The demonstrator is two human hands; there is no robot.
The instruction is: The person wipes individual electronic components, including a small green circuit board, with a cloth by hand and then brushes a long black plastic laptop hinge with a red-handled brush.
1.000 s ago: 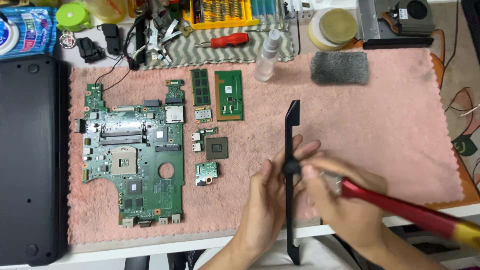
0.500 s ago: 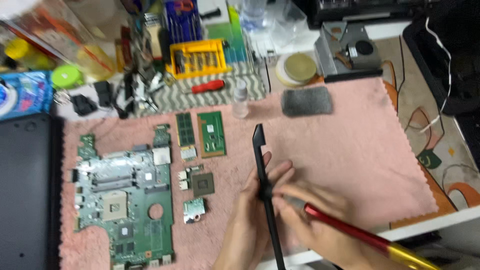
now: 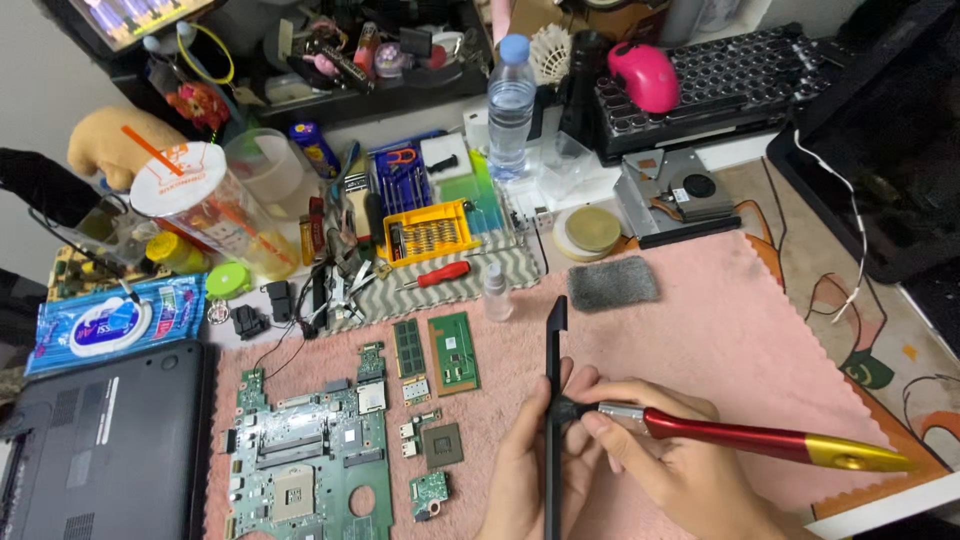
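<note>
Left hand (image 3: 525, 480): at the near edge, fingers curled around the long, thin black plastic strip (image 3: 553, 400); grip closed on the strip, which is held on edge.
Black strip: runs from the bottom of the view away from the person, over the pink fringed cloth mat (image 3: 720, 340); its far end lies near the grey felt pad (image 3: 613, 283).
Right hand (image 3: 680, 470): just right of the strip, grip closed on the red and gold metal brush handle (image 3: 770, 442); the silver ferrule and dark tip meet the strip's side.
Green laptop motherboard (image 3: 310, 460): flat on the mat, well left of the hands, with small green circuit boards (image 3: 432, 470) between it and the left hand.
Black laptop base (image 3: 100, 450): at the far left, beside the mat.
Memory module and green card (image 3: 440, 350): side by side on the mat, beyond the small boards.
Red-handled screwdriver (image 3: 440, 275): on a striped cloth, beyond the mat.
Yellow plastic bit case (image 3: 430, 232): open, just behind the screwdriver.
Clear plastic water bottle (image 3: 511, 105): upright at the back of the table.
Pink computer mouse (image 3: 645, 75): on a dark keyboard frame, farthest back.
</note>
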